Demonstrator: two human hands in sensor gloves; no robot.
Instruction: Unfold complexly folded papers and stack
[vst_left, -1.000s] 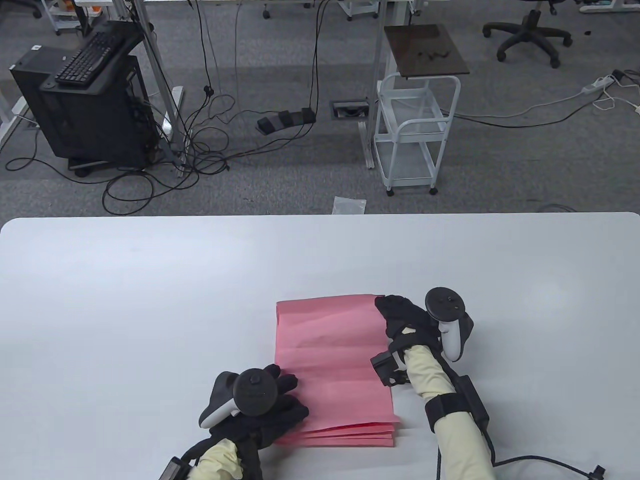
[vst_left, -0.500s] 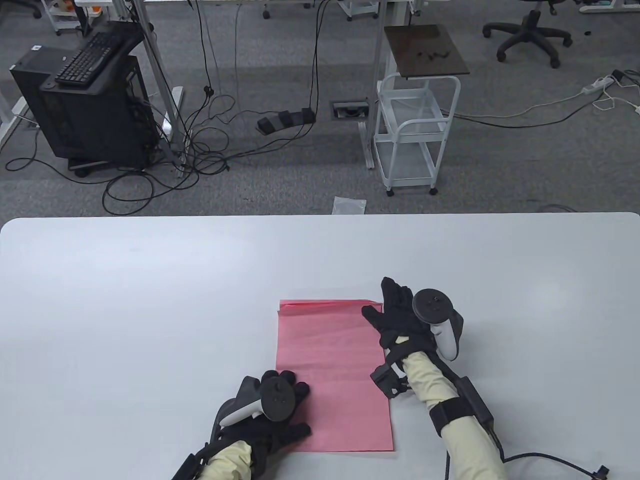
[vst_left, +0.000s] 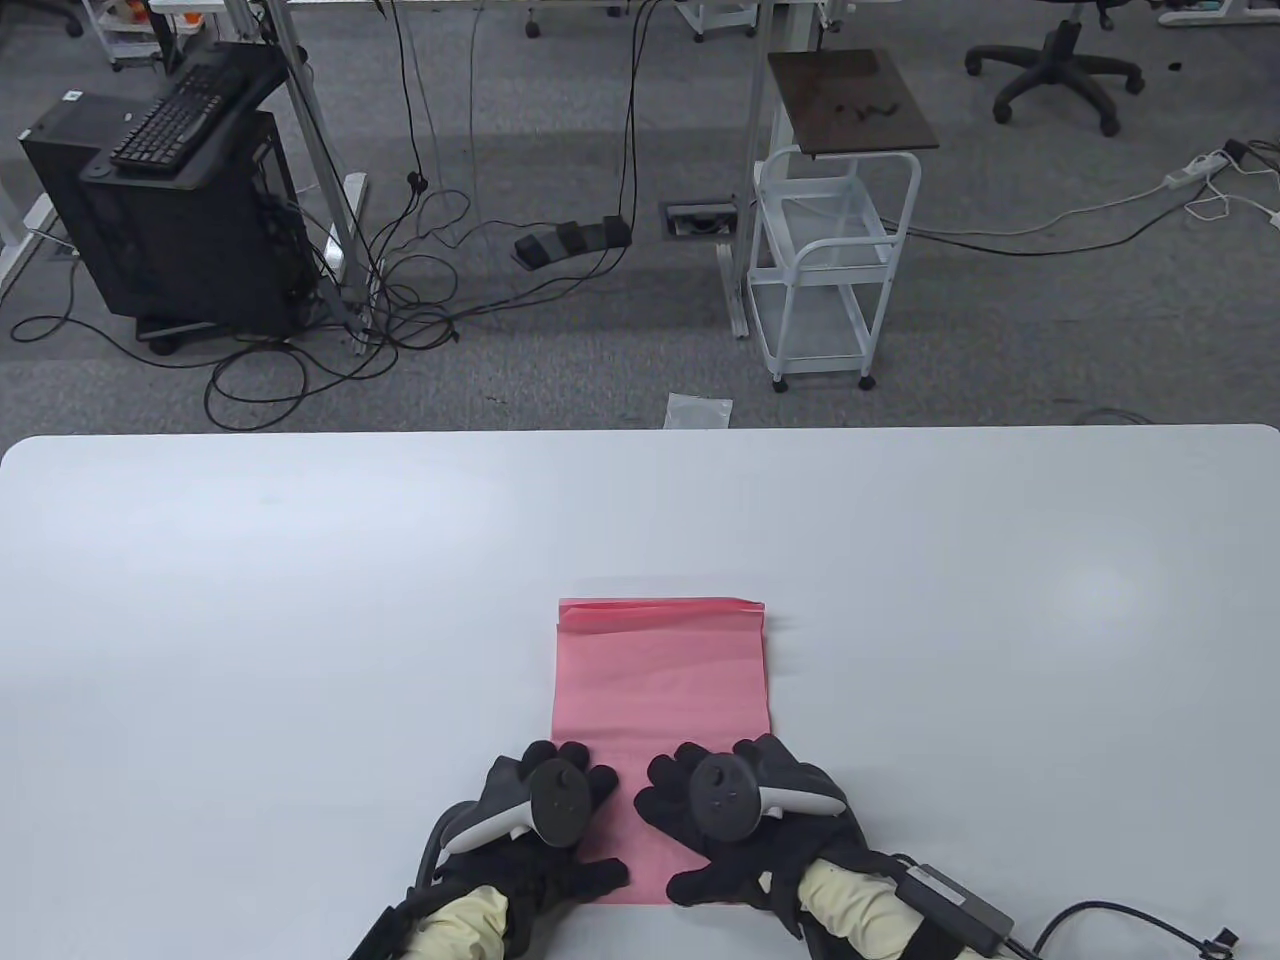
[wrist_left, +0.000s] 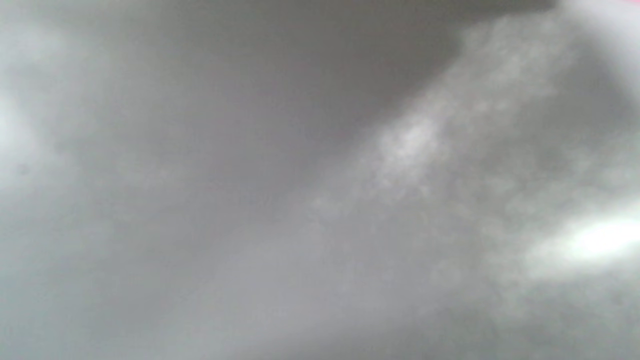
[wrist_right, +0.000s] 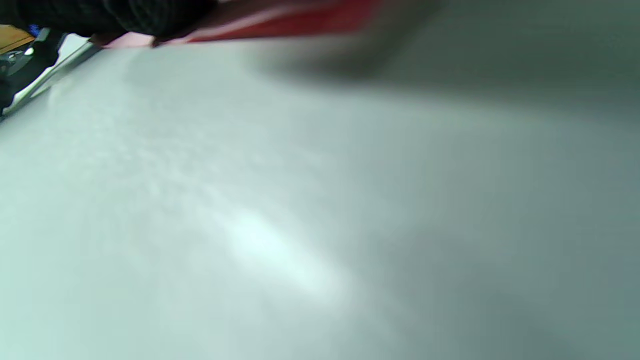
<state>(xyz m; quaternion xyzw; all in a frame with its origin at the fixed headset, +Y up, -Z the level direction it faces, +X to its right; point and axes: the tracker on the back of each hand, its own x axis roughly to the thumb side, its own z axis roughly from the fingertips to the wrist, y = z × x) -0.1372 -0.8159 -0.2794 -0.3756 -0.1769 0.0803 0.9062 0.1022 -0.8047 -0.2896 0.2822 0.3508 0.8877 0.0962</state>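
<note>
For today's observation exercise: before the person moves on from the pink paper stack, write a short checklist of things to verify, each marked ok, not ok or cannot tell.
1. Pink paper stack lies flat on the table: ok.
2. Left hand rests on the stack's near left corner: ok.
3. Right hand rests on the near right corner, fingers spread: ok.
4. Far edges aligned: not ok, layers show offset.
5. Every sheet fully unfolded: cannot tell.
6. More folded papers waiting on the table: cannot tell, none in view.
</note>
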